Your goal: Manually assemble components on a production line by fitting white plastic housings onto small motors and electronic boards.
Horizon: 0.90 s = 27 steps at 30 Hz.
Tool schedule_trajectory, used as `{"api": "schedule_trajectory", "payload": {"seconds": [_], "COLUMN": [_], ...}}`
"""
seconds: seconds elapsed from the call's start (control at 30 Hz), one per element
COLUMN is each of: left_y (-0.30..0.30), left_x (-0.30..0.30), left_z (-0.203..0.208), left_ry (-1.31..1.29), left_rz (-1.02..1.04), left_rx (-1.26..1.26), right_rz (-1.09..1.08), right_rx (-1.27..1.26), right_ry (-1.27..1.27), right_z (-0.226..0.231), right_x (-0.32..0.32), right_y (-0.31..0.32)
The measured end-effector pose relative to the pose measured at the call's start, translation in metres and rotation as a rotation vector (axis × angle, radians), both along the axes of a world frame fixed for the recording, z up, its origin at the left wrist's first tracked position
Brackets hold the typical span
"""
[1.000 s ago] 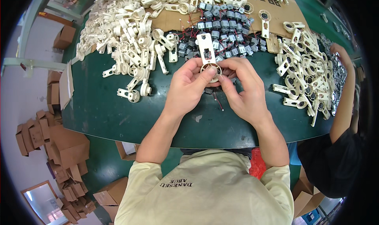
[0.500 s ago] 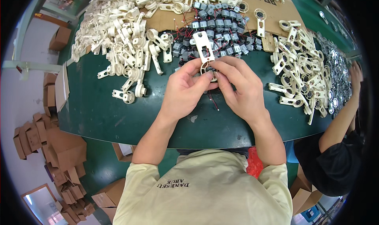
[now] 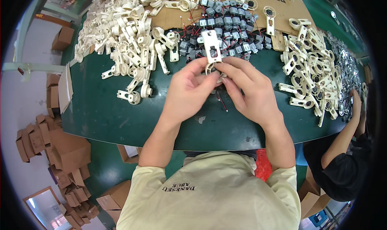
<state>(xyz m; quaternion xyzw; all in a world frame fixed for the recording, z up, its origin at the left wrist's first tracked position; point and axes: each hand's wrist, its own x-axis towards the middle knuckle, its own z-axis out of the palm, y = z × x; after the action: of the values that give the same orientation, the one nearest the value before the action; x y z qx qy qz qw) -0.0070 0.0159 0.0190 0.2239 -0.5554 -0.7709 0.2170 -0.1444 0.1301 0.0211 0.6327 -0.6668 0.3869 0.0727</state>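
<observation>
Between my two hands is a cream plastic housing (image 3: 211, 44), its slotted arm pointing away from me and its round ring end toward me. My left hand (image 3: 191, 90) is closed on the left side of the ring, thumb pressed across it. Opposite, my right hand (image 3: 248, 86) grips the right side with fingertips and thumb. The fingers partly cover a dark part inside the ring. A thin red and black wire (image 3: 222, 101) with a small white plug hangs below it. Just beyond lie small grey motors (image 3: 234, 35) with wires.
Cream housings (image 3: 129, 44) are heaped at the left and far side, and more with dark centres (image 3: 312, 70) at the right. Dark round parts (image 3: 344, 68) lie beyond, where a co-worker's hand (image 3: 354, 105) reaches. Cardboard (image 3: 290, 16) lies under the far piles on the green table (image 3: 121, 123).
My hands stay on the housing, with the fingers slightly shifted about its ring. The co-worker's hand has moved nearer, into the dark round parts. The whole view has shifted a little.
</observation>
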Motion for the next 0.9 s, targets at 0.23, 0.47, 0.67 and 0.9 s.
{"api": "schedule_trajectory", "payload": {"seconds": [0.23, 0.47, 0.67, 0.9], "left_y": [-0.002, -0.001, -0.018, -0.050], "left_x": [0.003, -0.001, 0.005, 0.009], "left_z": [0.008, 0.003, -0.006, -0.014], "left_ry": [0.092, 0.089, -0.014, -0.312], "left_rz": [0.001, -0.052, 0.119, 0.474], "left_rx": [0.044, 0.068, -0.271, -0.533], "right_rz": [0.085, 0.086, -0.254, -0.882], "right_rx": [-0.112, -0.051, -0.093, -0.170], "right_ry": [-0.400, -0.563, -0.571, -0.015], "right_z": [0.001, -0.005, 0.006, 0.001], "right_x": [0.002, 0.002, -0.037, -0.086], "right_y": [-0.002, -0.002, 0.005, 0.021]}}
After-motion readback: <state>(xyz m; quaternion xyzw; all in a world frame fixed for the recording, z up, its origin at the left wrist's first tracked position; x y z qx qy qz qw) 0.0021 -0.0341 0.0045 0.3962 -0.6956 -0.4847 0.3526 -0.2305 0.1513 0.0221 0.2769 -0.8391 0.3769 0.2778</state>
